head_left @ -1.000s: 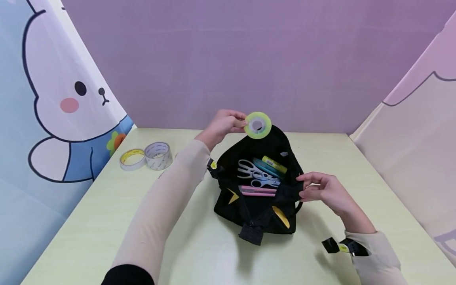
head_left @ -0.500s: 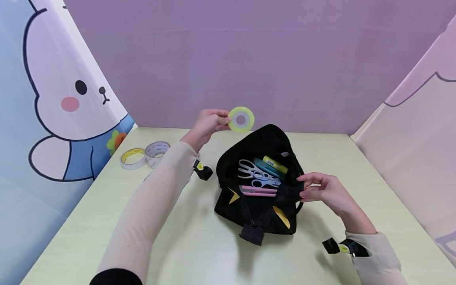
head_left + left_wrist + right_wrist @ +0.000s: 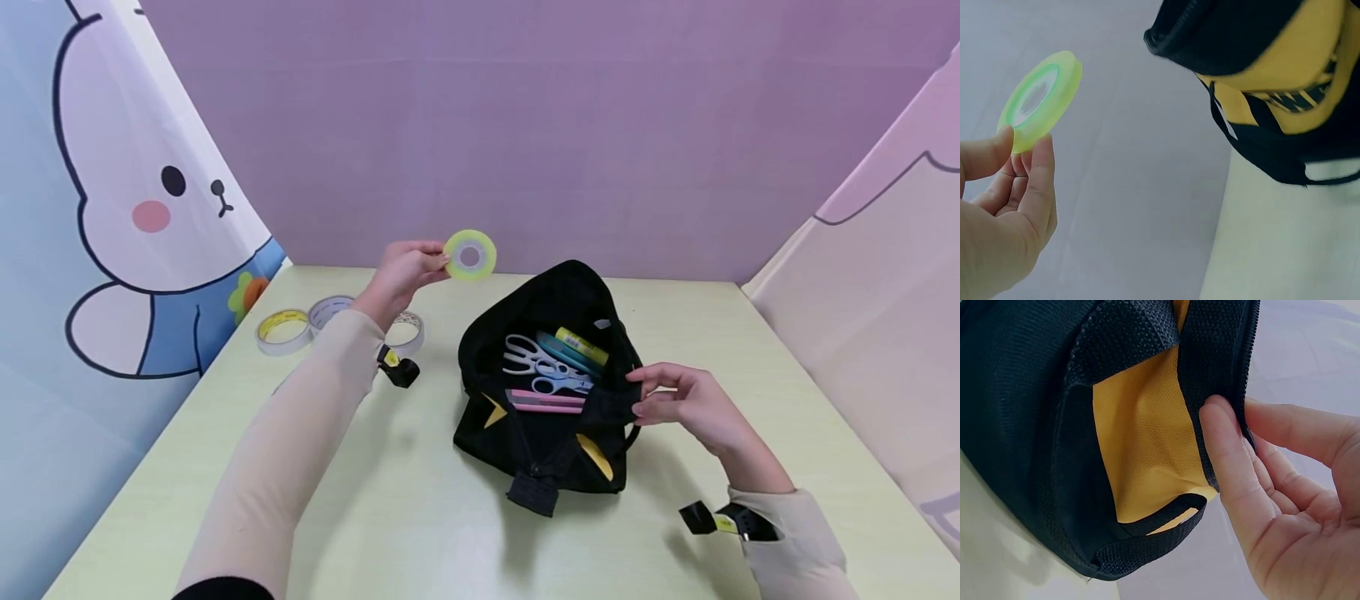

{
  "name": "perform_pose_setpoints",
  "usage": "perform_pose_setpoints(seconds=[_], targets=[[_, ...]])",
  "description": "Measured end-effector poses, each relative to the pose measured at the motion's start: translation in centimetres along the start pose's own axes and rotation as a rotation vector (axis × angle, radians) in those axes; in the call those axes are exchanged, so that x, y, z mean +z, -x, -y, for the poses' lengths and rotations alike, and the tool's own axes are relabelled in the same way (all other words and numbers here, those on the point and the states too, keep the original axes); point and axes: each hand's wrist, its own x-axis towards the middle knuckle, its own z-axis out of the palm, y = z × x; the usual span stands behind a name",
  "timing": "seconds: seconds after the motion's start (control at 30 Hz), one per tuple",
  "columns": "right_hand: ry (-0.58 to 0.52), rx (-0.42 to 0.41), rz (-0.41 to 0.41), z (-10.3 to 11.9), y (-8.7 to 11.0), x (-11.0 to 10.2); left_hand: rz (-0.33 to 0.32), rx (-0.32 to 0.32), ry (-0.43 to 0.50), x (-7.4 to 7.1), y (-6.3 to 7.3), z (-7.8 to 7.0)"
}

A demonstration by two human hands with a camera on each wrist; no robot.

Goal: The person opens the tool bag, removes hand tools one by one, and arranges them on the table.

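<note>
Between thumb and fingers, my left hand [image 3: 403, 271] pinches a roll of yellow-green clear tape [image 3: 489, 257] by its edge, raised over the back of the table. The same tape roll [image 3: 1071, 81] shows tilted in the left wrist view, apart from the bag. On the right, my right hand [image 3: 686, 402] pinches the zippered rim of a black and yellow bag [image 3: 540, 467], which stands unzipped. Inside the bag lie white scissors [image 3: 522, 350], blue-handled scissors [image 3: 551, 385], a pink utility knife [image 3: 543, 402], a teal item [image 3: 566, 354] and a yellow tube [image 3: 581, 346].
At the table's left back lie a tape roll with a yellow core [image 3: 281, 327], a wider tape roll [image 3: 327, 310] partly hidden by my left arm, and another tape roll [image 3: 408, 332]. A purple backdrop [image 3: 525, 125] rises behind the table [image 3: 420, 533].
My left hand has carried the yellow-green tape roll leftward, from over the bag's back edge to left of the bag. The right hand keeps its grip on the rim.
</note>
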Motion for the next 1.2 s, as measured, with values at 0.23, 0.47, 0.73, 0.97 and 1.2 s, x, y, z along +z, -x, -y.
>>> perform_pose_setpoints(seconds=[0.23,0.47,0.73,0.97,1.2], targets=[[-0.003,-0.01,0.012,0.0,0.1,0.0,-0.05,-0.018,0.0,-1.9,0.2,1.0],[-0.007,-0.012,0.014,-0.1,0.0,0.0,-0.105,-0.035,0.025,-4.0,0.6,2.0],[-0.011,-0.01,0.014,-0.1,0.0,-0.1,-0.143,-0.031,0.023,-6.8,1.4,3.2],[-0.018,-0.011,0.016,-0.1,0.0,0.0,-0.167,-0.062,0.098,-9.3,2.4,4.1],[-0.018,-0.002,0.008,0.0,0.0,0.1,-0.196,-0.123,0.123,-12.4,4.0,4.9]])
